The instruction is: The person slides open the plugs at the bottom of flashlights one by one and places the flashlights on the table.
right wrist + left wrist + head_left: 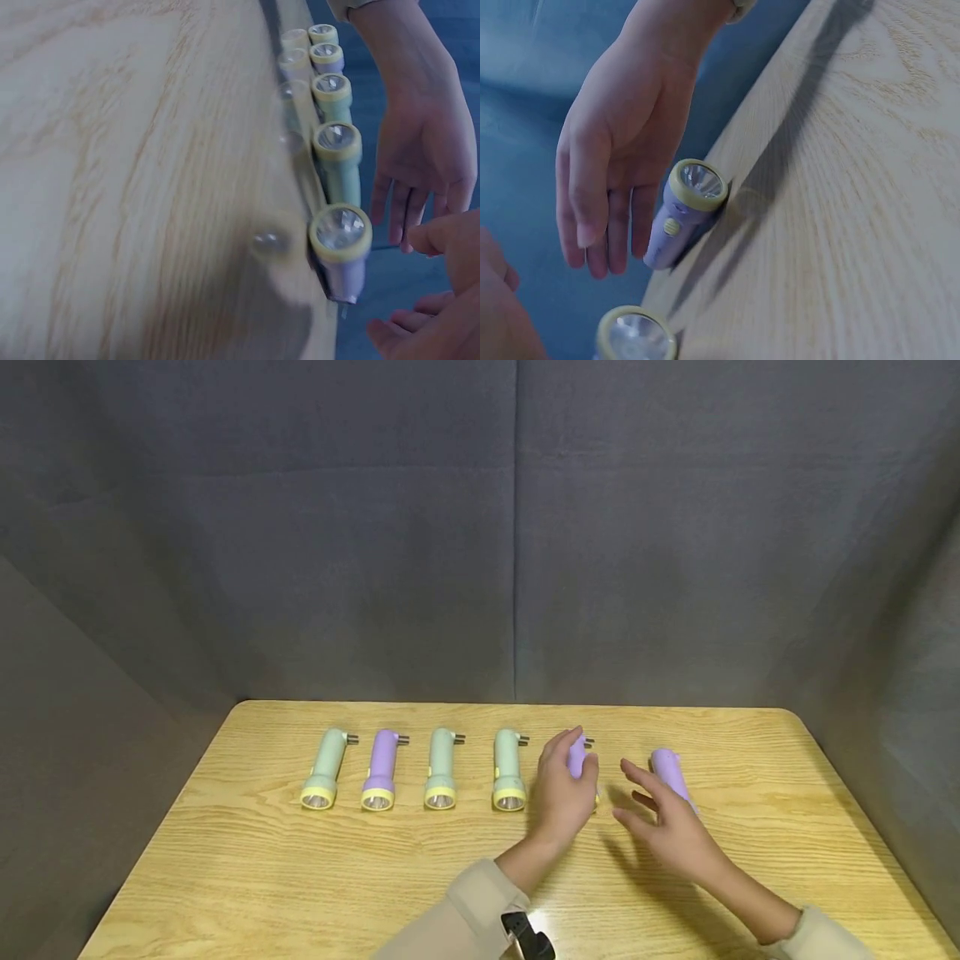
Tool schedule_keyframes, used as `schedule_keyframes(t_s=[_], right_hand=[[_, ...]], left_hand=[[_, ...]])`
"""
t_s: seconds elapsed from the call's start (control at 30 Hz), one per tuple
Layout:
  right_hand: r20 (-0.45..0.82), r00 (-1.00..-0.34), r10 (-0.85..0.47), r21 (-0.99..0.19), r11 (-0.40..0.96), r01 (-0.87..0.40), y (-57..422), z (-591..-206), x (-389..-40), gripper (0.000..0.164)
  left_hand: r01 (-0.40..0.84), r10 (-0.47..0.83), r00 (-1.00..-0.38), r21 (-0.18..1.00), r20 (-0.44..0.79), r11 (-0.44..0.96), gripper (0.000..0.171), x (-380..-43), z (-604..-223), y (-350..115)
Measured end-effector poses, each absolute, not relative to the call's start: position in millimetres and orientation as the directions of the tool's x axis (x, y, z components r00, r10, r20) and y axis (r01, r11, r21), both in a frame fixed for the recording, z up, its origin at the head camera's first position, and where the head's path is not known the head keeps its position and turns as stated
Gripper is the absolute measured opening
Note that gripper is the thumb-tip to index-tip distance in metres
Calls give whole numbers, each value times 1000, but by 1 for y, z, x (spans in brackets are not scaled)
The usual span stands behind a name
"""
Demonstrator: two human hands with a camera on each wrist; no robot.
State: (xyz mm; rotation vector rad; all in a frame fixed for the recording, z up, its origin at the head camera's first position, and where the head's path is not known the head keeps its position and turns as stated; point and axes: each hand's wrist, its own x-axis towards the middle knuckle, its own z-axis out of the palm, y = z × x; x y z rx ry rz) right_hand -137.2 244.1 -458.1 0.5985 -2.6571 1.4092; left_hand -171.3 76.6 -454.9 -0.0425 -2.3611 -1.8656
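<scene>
Two purple flashlights with yellow rims lie on the wooden table to the right. My left hand (562,793) hovers beside and over one purple flashlight (577,758), covering part of it in the head view; its fingers are loosely extended around nothing. My right hand (671,831) is held above the table with fingers spread, just left of the rightmost purple flashlight (671,770), overlapping its lower end in that view. In the right wrist view, the nearer purple flashlight (345,274) sits free, apart from the fingers of both hands.
Farther left in the same row lie a green flashlight (327,764), a purple flashlight (382,764) and two more green flashlights (441,764), (507,764), lenses toward me, prongs sticking out at the top right. Grey fabric (375,568) stands behind the wooden table (337,877).
</scene>
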Motion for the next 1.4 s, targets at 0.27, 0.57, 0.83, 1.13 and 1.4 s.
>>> schedule_keyframes(t_s=[0.27,0.57,0.83,1.13,1.4], right_hand=[[291,-916,-277,-760,514,-398,277,-446,-128,67],[286,-931,-226,-776,516,-363,308,-454,-127,65],[258,-935,-243,-798,492,-348,329,-465,-134,76],[156,-941,-301,-869,412,-276,342,-478,-135,86],[148,-935,-324,-883,383,-273,342,-491,-139,87]], left_hand=[[206,95,-977,952,189,226,42,-172,-440,87],[103,202,-978,949,42,298,46,-177,-428,113],[-9,215,-972,930,-95,368,46,-188,-435,136],[-94,163,-971,908,-174,408,46,-194,-444,151],[-197,104,-958,878,-267,435,41,-196,-453,161]])
